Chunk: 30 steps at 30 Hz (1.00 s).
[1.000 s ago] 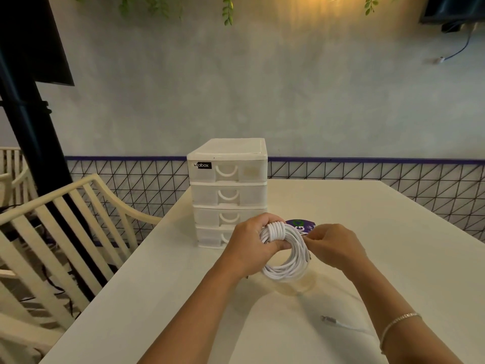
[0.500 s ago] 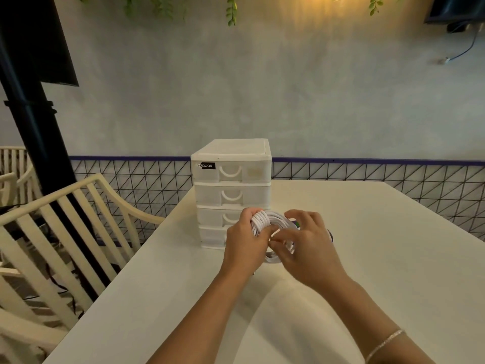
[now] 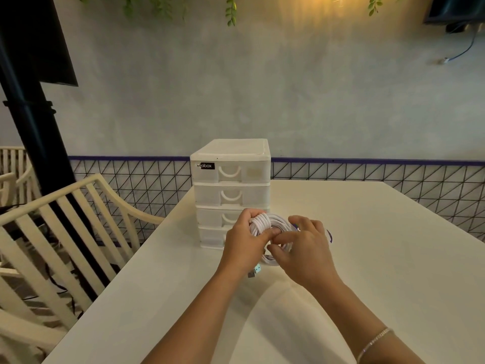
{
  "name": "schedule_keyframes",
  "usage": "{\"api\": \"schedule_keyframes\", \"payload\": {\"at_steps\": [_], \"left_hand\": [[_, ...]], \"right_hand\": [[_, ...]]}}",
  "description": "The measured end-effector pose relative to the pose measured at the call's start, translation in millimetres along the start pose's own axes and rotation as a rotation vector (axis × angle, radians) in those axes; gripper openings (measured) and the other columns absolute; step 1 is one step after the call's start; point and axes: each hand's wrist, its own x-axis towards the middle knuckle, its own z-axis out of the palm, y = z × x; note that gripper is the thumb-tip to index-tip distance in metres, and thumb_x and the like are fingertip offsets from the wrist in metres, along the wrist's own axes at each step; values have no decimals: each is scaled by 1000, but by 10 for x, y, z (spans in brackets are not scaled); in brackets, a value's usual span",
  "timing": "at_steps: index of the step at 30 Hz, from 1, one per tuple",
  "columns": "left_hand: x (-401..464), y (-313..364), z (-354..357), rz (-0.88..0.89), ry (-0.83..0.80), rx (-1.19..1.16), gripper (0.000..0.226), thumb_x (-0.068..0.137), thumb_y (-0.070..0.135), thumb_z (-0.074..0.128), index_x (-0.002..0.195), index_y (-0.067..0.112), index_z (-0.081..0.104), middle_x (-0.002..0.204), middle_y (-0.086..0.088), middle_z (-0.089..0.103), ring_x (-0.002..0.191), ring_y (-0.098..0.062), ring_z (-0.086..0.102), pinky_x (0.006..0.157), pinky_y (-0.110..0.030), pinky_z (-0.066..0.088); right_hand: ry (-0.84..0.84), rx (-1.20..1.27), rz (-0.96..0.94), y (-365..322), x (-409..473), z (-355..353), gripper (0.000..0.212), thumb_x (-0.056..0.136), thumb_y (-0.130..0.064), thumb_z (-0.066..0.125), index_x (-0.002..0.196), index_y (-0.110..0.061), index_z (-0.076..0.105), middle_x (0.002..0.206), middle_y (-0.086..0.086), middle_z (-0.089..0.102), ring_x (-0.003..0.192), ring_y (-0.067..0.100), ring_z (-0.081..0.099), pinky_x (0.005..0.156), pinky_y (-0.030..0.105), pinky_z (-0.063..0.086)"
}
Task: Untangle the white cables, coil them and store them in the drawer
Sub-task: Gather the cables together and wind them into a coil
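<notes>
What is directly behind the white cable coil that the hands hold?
Behind the cable coil stands the white drawer unit, all drawers shut. The left hand and right hand cover part of its lower drawers. Its contents cannot be seen.

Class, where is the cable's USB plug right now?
Head view: the USB plug hangs below the left hand, under the coil, just above the table.

The white cable coil (image 3: 265,224) is wound in tight loops, held above the counter just in front of the drawer unit (image 3: 231,185), its USB plug (image 3: 254,272) dangling below. The white four-drawer unit stands upright at the counter's far left, all drawers closed.
</notes>
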Motion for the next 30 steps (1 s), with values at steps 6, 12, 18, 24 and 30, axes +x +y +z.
{"api": "schedule_keyframes", "payload": {"at_steps": [6, 12, 18, 24, 30], "left_hand": [[11, 2, 28, -53, -84, -108, 34, 73, 22, 78, 93, 38, 56, 97, 8, 66, 92, -14, 63, 83, -33, 53], [1, 25, 6, -2, -132, -82, 35, 79, 22, 73, 101, 45, 57, 96, 7, 64, 77, -13, 59, 71, -35, 53], [-9, 30, -42, 82, -206, 53, 45, 77, 19, 75, 110, 45, 59, 76, 12, 57, 55, -1, 47, 58, -17, 48], [-7, 30, -31, 129, -170, 220, 44, 78, 17, 74, 118, 30, 62, 90, 8, 62, 75, -4, 55, 64, -2, 39], [-3, -16, -27, 111, -144, 395, 43, 83, 20, 69, 122, 34, 59, 113, 0, 64, 98, -18, 58, 84, -28, 48]], "right_hand": [[-134, 199, 194, 2, 43, -48, 25, 62, -45, 54, 49, -24, 56, 95, -1, 53, 106, 21, 43, 82, 25, 31], [-176, 691, 392, 4, 83, -225, 32, 68, -23, 64, 41, -11, 51, 58, -1, 46, 61, 18, 42, 59, 30, 32], [-264, 843, 538, 37, 141, -312, 67, 31, -35, 55, 80, 10, 56, 74, 8, 48, 74, 22, 40, 73, 36, 32], [-241, 775, 515, 72, 164, -385, 33, 56, -20, 58, 71, 9, 60, 72, 8, 50, 70, 20, 41, 69, 31, 31], [-327, 752, 510, 127, 173, -425, 19, 74, -7, 59, 56, -6, 52, 61, 4, 45, 61, 17, 37, 60, 29, 30]]}}
